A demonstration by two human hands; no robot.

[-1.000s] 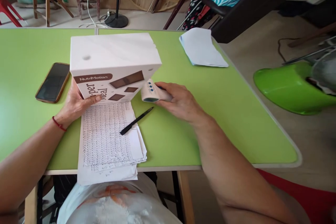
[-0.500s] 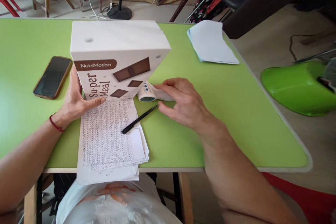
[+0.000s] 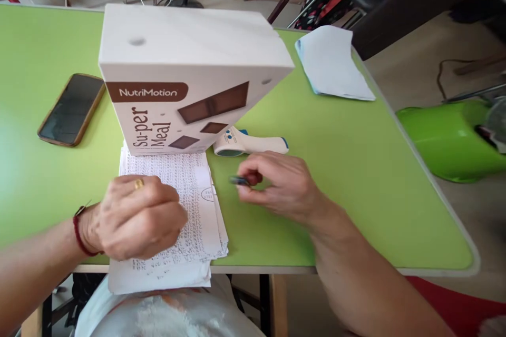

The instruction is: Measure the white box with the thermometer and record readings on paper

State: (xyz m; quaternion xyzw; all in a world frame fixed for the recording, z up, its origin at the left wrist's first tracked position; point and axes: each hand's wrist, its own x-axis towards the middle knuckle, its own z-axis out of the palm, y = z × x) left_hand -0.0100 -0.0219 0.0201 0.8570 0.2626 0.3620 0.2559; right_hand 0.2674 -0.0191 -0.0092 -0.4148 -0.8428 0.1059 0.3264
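In the head view my right hand (image 3: pixel 276 184) pinches a black pen (image 3: pixel 239 181), which points toward me and is blurred, over the green table. My left hand (image 3: pixel 142 216) is closed in a loose fist above a stack of handwritten papers (image 3: pixel 197 210); its palm side is hidden and nothing shows in it. A white NutriMotion box (image 3: pixel 185 73) stands upright at the far end of the papers, with neither hand on it. Just right of the box lies a white and blue infrared thermometer (image 3: pixel 253 143), beyond my right hand.
A phone (image 3: pixel 73 110) in a brown case lies left of the box. Folded white sheets (image 3: pixel 332 63) rest at the back right of the green table (image 3: pixel 356 184). On the floor to the right is a bright green bin (image 3: pixel 446 137). Stools and a stand are behind.
My left hand has let go of the box, drawn back over the papers and closed. My right hand has left the thermometer and picked up the pen from the papers' edge.
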